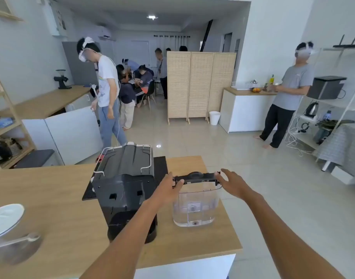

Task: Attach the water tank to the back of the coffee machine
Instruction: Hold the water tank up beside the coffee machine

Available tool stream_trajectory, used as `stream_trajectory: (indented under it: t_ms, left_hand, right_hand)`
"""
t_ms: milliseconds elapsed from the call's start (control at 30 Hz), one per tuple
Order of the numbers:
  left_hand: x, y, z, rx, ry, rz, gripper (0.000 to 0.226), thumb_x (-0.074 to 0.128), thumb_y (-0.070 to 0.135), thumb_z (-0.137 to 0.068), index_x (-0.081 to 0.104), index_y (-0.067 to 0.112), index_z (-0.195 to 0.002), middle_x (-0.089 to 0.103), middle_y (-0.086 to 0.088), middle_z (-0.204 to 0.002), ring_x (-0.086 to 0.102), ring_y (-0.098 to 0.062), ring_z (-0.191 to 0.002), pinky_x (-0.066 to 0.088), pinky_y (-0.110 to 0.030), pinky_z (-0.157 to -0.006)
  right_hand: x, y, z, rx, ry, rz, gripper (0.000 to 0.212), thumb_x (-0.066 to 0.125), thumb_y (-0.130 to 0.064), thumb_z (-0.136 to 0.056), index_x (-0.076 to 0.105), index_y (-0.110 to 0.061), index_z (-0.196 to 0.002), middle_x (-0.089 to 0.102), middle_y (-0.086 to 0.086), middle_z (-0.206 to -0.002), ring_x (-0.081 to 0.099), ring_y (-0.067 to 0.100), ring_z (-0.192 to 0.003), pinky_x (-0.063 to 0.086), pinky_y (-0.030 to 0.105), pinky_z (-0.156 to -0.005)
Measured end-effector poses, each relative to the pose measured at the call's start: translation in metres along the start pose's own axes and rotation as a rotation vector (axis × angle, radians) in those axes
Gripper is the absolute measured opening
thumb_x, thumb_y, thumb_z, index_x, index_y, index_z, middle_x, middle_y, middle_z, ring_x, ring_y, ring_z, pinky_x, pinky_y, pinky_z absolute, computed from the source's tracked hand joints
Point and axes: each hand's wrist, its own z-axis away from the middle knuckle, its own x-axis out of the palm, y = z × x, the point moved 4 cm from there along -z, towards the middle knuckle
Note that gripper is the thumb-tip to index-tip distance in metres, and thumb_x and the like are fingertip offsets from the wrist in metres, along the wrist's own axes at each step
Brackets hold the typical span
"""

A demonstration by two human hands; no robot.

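My hands close in on the clear water tank, standing upright on the wooden counter just right of the black coffee machine, whose rear faces me. My left hand touches the tank's black lid at one end; my right hand, fingers spread, nears the other. Nothing is attached yet: lifting and seating remain.

An open-plan home kitchen used as a recording space: wooden counters, a coffee grinder, a kettle on white shelving, a folding rattan screen, and people wearing headsets.
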Motion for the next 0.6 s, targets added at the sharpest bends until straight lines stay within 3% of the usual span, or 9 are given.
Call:
stream_trajectory:
  t_ms: [167,233,300,367,433,467,533,567,600]
  left_hand:
    - [0.002,0.010,0.001,-0.139,0.036,0.087,0.082,0.037,0.049,-0.103,-0.003,0.004,-0.159,0.030,-0.015,-0.162,0.033,-0.030,-0.147,0.031,-0.036,-0.114]
    - [0.001,0.012,-0.002,-0.213,0.070,0.139,0.075,0.033,0.045,-0.106,0.005,0.001,-0.158,0.039,-0.017,-0.156,0.040,-0.030,-0.142,0.034,-0.036,-0.111]
    - [-0.002,0.012,-0.008,-0.244,0.141,0.162,0.062,0.032,0.040,-0.107,0.030,-0.003,-0.151,0.050,-0.017,-0.144,0.049,-0.030,-0.130,0.038,-0.036,-0.102]
    - [-0.003,0.011,-0.013,-0.217,0.197,0.167,0.042,0.036,0.036,-0.107,0.058,0.002,-0.116,0.064,-0.014,-0.110,0.056,-0.029,-0.101,0.042,-0.035,-0.079]
    - [-0.004,0.007,-0.015,-0.190,0.249,0.173,0.032,0.046,0.034,-0.104,0.053,0.012,-0.083,0.054,-0.002,-0.075,0.052,-0.025,-0.083,0.036,-0.030,-0.059]
    - [-0.005,0.006,-0.015,-0.176,0.275,0.167,0.031,0.052,0.034,-0.102,0.053,0.014,-0.079,0.052,0.002,-0.072,0.053,-0.025,-0.081,0.036,-0.027,-0.056]
    - [-0.004,0.005,-0.013,-0.149,0.308,0.238,0.024,0.062,0.033,-0.097,0.063,0.010,-0.102,0.063,0.003,-0.095,0.059,-0.026,-0.098,0.047,-0.026,-0.071]
    - [-0.004,0.007,-0.011,-0.134,0.334,0.290,0.040,0.066,0.029,-0.095,0.060,0.003,-0.125,0.062,0.001,-0.113,0.058,-0.025,-0.112,0.048,-0.026,-0.085]
    - [-0.005,0.008,-0.008,-0.123,0.363,0.335,0.052,0.067,0.023,-0.095,0.052,-0.002,-0.138,0.059,-0.002,-0.121,0.055,-0.021,-0.118,0.046,-0.023,-0.090]
  right_hand:
    - [0.003,0.005,-0.011,-0.004,0.009,0.004,0.068,0.029,-0.060,-0.102,0.048,-0.013,-0.148,0.051,0.014,-0.148,0.048,0.032,-0.135,0.037,0.041,-0.108]
    - [0.001,0.002,-0.013,-0.012,0.017,-0.039,0.065,0.028,-0.055,-0.104,0.060,-0.010,-0.137,0.062,0.015,-0.136,0.055,0.030,-0.121,0.040,0.037,-0.099]
    - [-0.001,-0.001,-0.015,-0.024,0.038,-0.096,0.065,0.027,-0.052,-0.105,0.069,-0.005,-0.120,0.070,0.014,-0.111,0.058,0.027,-0.100,0.042,0.033,-0.083]
    - [-0.003,-0.002,-0.017,-0.028,0.063,-0.137,0.067,0.029,-0.050,-0.106,0.072,0.001,-0.107,0.066,0.010,-0.087,0.057,0.026,-0.086,0.040,0.030,-0.068]
    - [-0.002,-0.002,-0.019,-0.034,0.086,-0.145,0.064,0.035,-0.050,-0.105,0.070,0.003,-0.093,0.061,0.007,-0.076,0.055,0.025,-0.079,0.038,0.025,-0.062]
    - [-0.002,-0.001,-0.020,-0.039,0.098,-0.136,0.063,0.038,-0.051,-0.103,0.069,0.001,-0.088,0.060,0.004,-0.072,0.056,0.023,-0.076,0.037,0.024,-0.060]
    - [-0.001,0.000,-0.022,-0.075,0.123,-0.105,0.058,0.044,-0.054,-0.100,0.072,-0.004,-0.089,0.064,0.000,-0.073,0.058,0.018,-0.073,0.038,0.022,-0.060]
    - [-0.001,0.000,-0.022,-0.095,0.136,-0.106,0.053,0.048,-0.055,-0.099,0.073,-0.009,-0.091,0.068,-0.002,-0.076,0.060,0.016,-0.075,0.039,0.021,-0.062]
    - [-0.001,0.000,-0.021,-0.107,0.145,-0.126,0.047,0.051,-0.053,-0.098,0.074,-0.012,-0.094,0.071,-0.001,-0.081,0.063,0.017,-0.079,0.042,0.021,-0.065]
